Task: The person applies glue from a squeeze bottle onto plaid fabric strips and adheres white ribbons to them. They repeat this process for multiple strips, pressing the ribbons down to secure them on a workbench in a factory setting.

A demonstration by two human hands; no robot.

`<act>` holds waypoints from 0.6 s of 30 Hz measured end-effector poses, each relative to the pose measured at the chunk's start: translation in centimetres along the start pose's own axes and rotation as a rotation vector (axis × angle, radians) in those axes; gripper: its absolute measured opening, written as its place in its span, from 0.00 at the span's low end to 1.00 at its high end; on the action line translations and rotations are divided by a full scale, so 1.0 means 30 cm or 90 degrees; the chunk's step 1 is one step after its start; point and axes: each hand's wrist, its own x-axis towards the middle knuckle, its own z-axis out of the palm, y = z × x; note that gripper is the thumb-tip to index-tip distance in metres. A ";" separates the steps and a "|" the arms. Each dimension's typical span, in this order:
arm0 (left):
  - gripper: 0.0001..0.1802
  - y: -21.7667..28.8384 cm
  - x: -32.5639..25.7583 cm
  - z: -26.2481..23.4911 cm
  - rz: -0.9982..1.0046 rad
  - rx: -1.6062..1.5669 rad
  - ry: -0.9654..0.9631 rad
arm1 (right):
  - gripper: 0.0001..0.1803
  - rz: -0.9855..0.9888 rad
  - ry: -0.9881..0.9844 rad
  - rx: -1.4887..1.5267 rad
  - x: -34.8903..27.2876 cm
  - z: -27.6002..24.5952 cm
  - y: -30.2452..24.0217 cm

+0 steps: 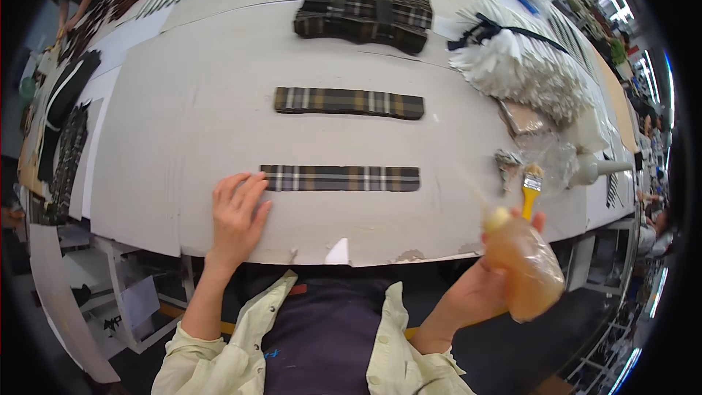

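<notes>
1. Down at about seven o'clock, the left hand [238, 216] lies flat and released on the grey cardboard sheet [183, 117] that covers the table, fingers spread, gripping nothing.
2. Its fingertips touch the left end of the near plaid strip [341, 178], a long narrow band of brown, white and tan checks lying crosswise just below the middle of the view.
3. At four o'clock, the right hand [486, 289] is clenched around a soft squeeze bottle [523, 267] of amber liquid, held tilted above the table's near edge.
4. From the same hand a yellow-handled brush [530, 190] sticks up toward two o'clock, bristles uppermost; how the fingers grip it is hidden behind the bottle.
5. Farther up, toward twelve o'clock, a second plaid strip [349, 102] lies parallel to the first and well apart from it.
6. Beyond that, at twelve o'clock, sits a stack of plaid pieces [364, 11].
7. At two o'clock, a bundle of white strips [523, 66] tied with a dark band rests on the table.
8. Just beside the brush, crumpled clear plastic [552, 157] lies at three o'clock.
</notes>
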 end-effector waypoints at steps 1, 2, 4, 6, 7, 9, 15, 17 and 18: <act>0.17 -0.001 -0.002 0.001 0.004 0.001 -0.002 | 0.40 0.044 -0.055 -0.010 -0.053 0.025 0.038; 0.17 -0.005 -0.004 -0.004 0.007 0.002 -0.004 | 0.39 0.088 -0.112 -0.020 -0.107 0.057 0.077; 0.17 -0.011 0.000 0.004 0.013 -0.006 -0.004 | 0.40 0.160 -0.194 0.028 -0.205 0.132 0.137; 0.18 -0.016 -0.004 0.001 0.013 -0.010 -0.001 | 0.36 0.212 -0.210 0.052 -0.268 0.227 0.142; 0.18 -0.019 -0.007 0.000 0.010 -0.010 0.001 | 0.35 0.207 -0.253 0.027 -0.294 0.248 0.158; 0.18 -0.027 -0.013 -0.004 0.007 -0.009 0.005 | 0.33 0.155 -0.337 -0.049 -0.317 0.269 0.171; 0.18 -0.034 -0.018 -0.004 -0.008 -0.019 0.007 | 0.31 0.040 -0.293 0.038 -0.338 0.381 0.159; 0.18 -0.034 -0.019 -0.004 -0.014 -0.020 0.007 | 0.34 0.086 -0.350 -0.016 -0.341 0.386 0.144; 0.18 -0.036 -0.017 -0.006 -0.015 -0.019 0.008 | 0.35 0.108 -0.377 -0.042 -0.343 0.388 0.139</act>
